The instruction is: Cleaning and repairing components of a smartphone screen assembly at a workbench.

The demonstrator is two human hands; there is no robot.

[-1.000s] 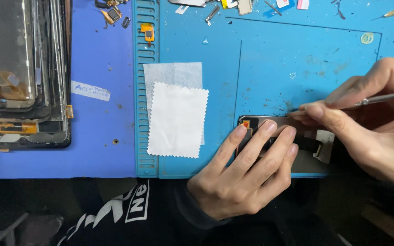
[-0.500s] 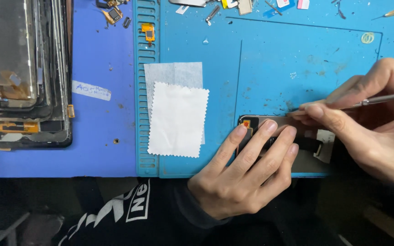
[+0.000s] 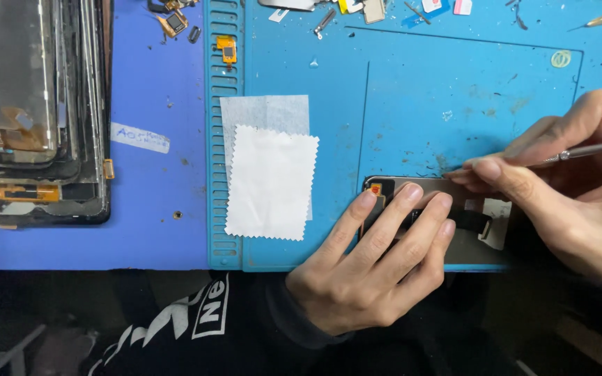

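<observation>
Head view shows your left hand spread flat, fingers pressing down a phone part at the near edge of the blue mat on the counter. That part is a dark, glossy slab with an orange tab at its left corner and a black flex cable beside a white patch. Your right hand pinches a thin metal tool, its tip at the part's top edge. White cloths lie just left.

The blue tabletop carries a teal work mat, a stack of phone screens and small loose parts.
</observation>
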